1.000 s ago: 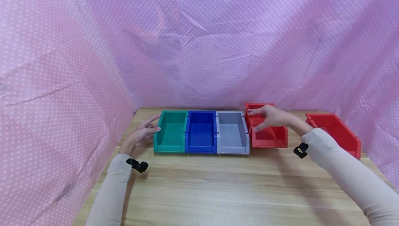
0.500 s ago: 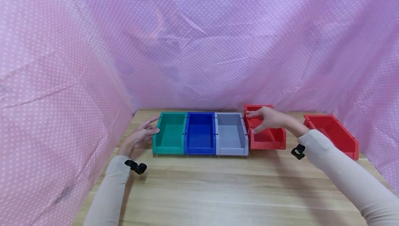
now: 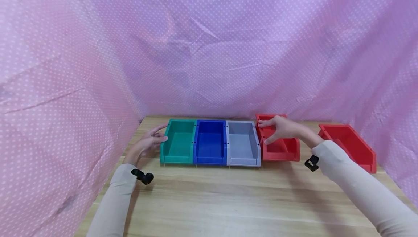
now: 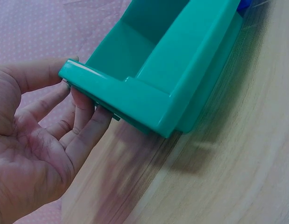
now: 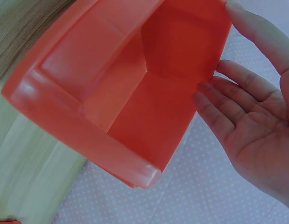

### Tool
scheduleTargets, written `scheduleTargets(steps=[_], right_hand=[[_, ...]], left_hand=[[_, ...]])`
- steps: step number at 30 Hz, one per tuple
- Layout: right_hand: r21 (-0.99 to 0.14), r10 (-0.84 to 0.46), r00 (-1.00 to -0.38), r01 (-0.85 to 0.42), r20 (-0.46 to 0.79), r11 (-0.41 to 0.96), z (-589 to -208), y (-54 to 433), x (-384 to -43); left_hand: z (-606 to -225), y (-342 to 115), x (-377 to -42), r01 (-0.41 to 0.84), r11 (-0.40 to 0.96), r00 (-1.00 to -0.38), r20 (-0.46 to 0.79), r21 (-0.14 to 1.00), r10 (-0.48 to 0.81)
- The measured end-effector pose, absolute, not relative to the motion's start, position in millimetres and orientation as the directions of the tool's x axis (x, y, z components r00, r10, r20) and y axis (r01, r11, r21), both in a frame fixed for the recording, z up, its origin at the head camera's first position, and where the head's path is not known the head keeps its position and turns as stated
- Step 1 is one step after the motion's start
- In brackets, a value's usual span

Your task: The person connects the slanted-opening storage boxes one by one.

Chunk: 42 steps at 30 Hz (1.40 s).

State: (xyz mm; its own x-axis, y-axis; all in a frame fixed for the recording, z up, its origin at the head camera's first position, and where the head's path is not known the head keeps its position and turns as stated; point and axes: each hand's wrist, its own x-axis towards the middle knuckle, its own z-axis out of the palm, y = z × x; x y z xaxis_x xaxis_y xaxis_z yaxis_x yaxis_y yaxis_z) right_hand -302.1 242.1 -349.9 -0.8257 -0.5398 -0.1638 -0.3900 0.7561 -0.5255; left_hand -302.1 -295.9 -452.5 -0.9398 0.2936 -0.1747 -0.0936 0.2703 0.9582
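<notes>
A green bin [image 3: 177,160], a blue bin [image 3: 210,160] and a grey bin [image 3: 243,161] stand side by side in a row. Right of the grey one is a red bin [image 3: 281,156], set slightly farther back. My left hand [image 3: 148,143] holds the green bin's left side: thumb on the top rim, bent fingers below the lip in the left wrist view. Reaching across the red bin, my right hand [image 3: 287,127] has thumb and fingers spread, fingertips at its far rim. In the right wrist view these fingers [image 5: 219,109] lie fairly straight against the wall's edge.
A second red bin [image 3: 369,166] stands at an angle at the table's right, behind the right forearm. The wooden table [image 3: 202,204] runs toward me. A pink dotted curtain [image 3: 212,48] closes off the back and both sides.
The whole scene sits slightly lower in the head view. Hands and bins keep their places relative to each other.
</notes>
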Motion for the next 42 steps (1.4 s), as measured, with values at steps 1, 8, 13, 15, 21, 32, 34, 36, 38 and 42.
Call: scheduleTargets(steps=[1,8,13,15,21,32,34,36,38,42], right_hand=[[-0.525,-0.537,-0.827,-0.387,-0.167,0.758,-351,242,-303],[-0.533,-0.543,-0.824,-0.39,-0.162,0.751,-355,242,-306],[-0.533,-0.548,-0.822,-0.399,-0.152,0.746,-354,240,-309],[-0.531,-0.551,-0.821,-0.403,-0.149,0.745,-355,240,-310],[-0.541,-0.56,-0.814,-0.406,-0.153,0.737,-358,239,-311],[-0.536,-0.561,-0.814,-0.41,-0.149,0.738,-362,238,-312],[-0.538,-0.56,-0.815,-0.409,-0.148,0.737,-363,238,-312],[-0.54,-0.561,-0.815,-0.409,-0.147,0.735,-365,238,-312],[-0.546,-0.562,-0.814,-0.409,-0.144,0.731,-366,238,-311],[-0.56,-0.575,-0.807,-0.418,-0.132,0.715,-367,238,-310]], left_hand=[[-453,-296,-303,-0.094,0.271,-0.94,-0.175,0.958,0.294],[-454,-296,-310,-0.101,0.267,-0.937,-0.183,0.958,0.299],[-453,-297,-314,-0.102,0.269,-0.936,-0.184,0.958,0.299],[-453,-297,-314,-0.101,0.266,-0.936,-0.182,0.959,0.301],[-455,-298,-314,-0.096,0.255,-0.936,-0.175,0.962,0.307],[-457,-300,-316,-0.09,0.252,-0.937,-0.168,0.964,0.307],[-458,-300,-317,-0.084,0.254,-0.937,-0.164,0.963,0.31],[-458,-300,-317,-0.079,0.258,-0.937,-0.16,0.963,0.312],[-458,-300,-317,-0.073,0.262,-0.937,-0.156,0.962,0.312],[-459,-300,-318,-0.067,0.264,-0.939,-0.15,0.962,0.309]])
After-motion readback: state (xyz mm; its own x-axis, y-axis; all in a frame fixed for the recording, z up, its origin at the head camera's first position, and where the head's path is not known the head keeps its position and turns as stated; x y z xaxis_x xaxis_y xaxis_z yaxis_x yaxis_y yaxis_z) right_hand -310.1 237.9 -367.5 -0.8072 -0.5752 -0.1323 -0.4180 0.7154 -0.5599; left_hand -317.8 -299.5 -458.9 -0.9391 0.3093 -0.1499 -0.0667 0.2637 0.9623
